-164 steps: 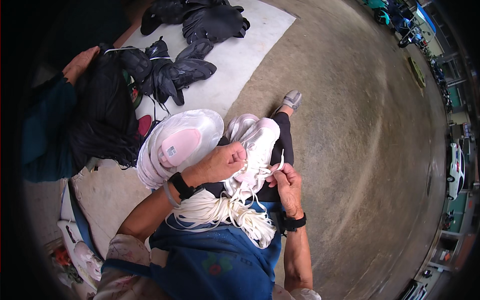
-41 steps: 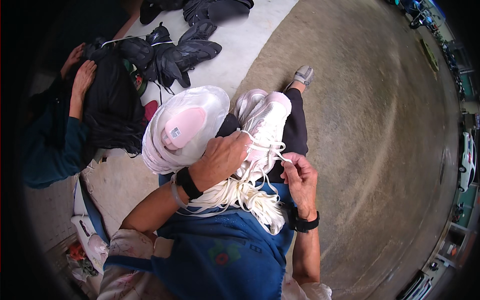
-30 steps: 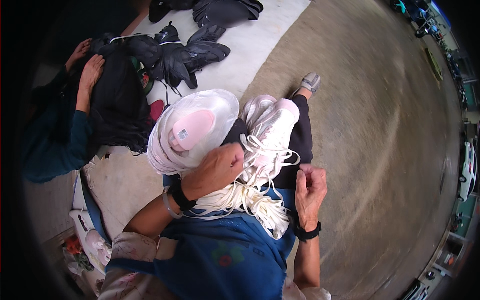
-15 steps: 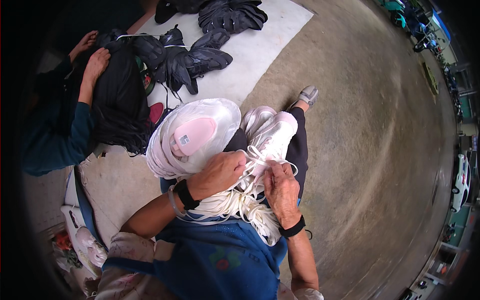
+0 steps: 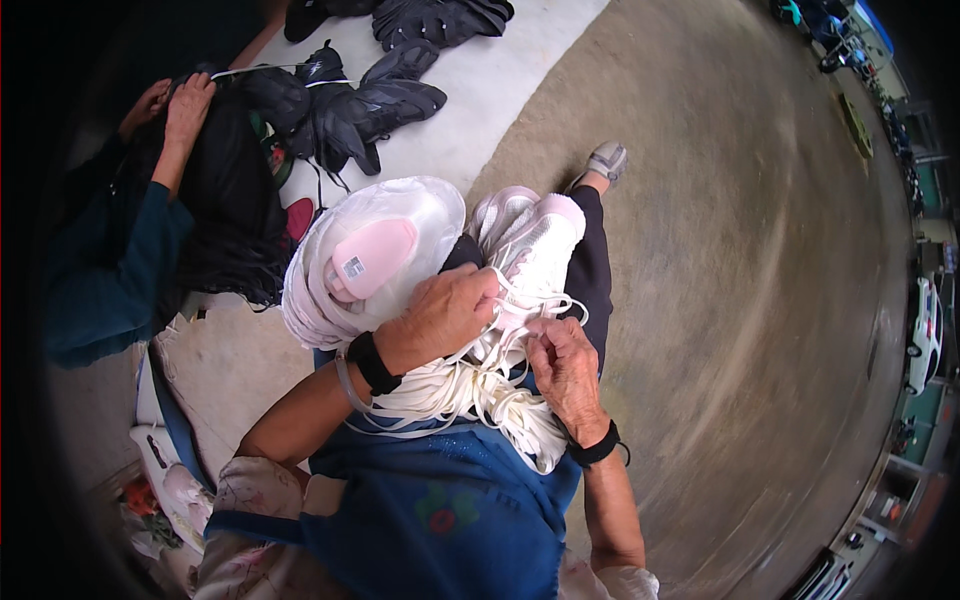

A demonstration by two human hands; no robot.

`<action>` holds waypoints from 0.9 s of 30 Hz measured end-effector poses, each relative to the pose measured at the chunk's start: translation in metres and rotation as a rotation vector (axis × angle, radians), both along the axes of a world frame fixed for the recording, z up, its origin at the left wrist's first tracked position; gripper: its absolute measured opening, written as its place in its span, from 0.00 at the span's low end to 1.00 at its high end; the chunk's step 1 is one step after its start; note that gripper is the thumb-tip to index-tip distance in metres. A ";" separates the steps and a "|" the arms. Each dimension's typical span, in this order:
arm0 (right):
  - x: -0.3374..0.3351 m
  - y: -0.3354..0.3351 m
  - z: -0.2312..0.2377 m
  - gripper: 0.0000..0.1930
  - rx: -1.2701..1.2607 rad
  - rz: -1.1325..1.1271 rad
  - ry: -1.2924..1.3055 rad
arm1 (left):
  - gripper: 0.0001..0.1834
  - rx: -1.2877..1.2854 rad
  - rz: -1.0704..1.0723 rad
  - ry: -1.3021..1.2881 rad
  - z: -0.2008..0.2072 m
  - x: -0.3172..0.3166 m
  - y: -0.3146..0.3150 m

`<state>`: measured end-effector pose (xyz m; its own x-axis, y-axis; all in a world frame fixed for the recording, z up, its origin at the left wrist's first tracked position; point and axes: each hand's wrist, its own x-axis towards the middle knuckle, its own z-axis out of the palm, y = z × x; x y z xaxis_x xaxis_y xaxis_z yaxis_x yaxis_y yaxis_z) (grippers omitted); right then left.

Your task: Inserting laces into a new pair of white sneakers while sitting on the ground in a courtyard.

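On my lap lies a white and pink sneaker upper, its toe pointing away from me, with another pale one beside it on the left. White shoelace runs loosely across its lacing area. My left hand is closed around the lace at the upper's left side. My right hand, fingers curled and thumb pinched in, holds lace at the near right side; its fingertips are partly hidden. Beneath both hands a thick bundle of off-white laces rests on my blue apron.
Left of my hands sits a stack of white and pink shoe pieces. Black shoe uppers lie on a pale sheet. At the left, a co-worker's hands handle black material. Parked vehicles line the far right.
The whole view has shifted slightly. Against the upper, my right hand has drawn a little nearer to me, and the lace now bows in a loop above it. The co-worker's hands have come closer together.
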<state>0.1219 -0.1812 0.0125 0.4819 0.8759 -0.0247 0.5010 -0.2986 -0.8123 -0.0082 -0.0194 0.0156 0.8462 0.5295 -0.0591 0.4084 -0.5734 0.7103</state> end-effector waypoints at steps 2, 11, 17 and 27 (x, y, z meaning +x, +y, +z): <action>-0.001 -0.002 0.007 0.10 -0.017 -0.013 0.063 | 0.04 0.009 -0.003 -0.026 0.009 0.001 0.000; 0.013 -0.019 -0.004 0.08 -0.005 -0.190 0.072 | 0.06 -0.182 -0.090 -0.079 0.004 -0.012 -0.003; 0.017 -0.013 -0.006 0.15 0.013 -0.346 0.133 | 0.06 -0.274 -0.047 -0.109 0.001 -0.014 0.000; 0.025 0.003 -0.015 0.14 -0.064 -0.358 0.245 | 0.13 -0.213 0.027 -0.012 0.000 -0.008 0.004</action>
<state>0.1471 -0.1782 -0.0020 0.7281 0.6474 -0.2250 0.1511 -0.4718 -0.8687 -0.0161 -0.0155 0.0159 0.8331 0.5288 -0.1624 0.4126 -0.3986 0.8191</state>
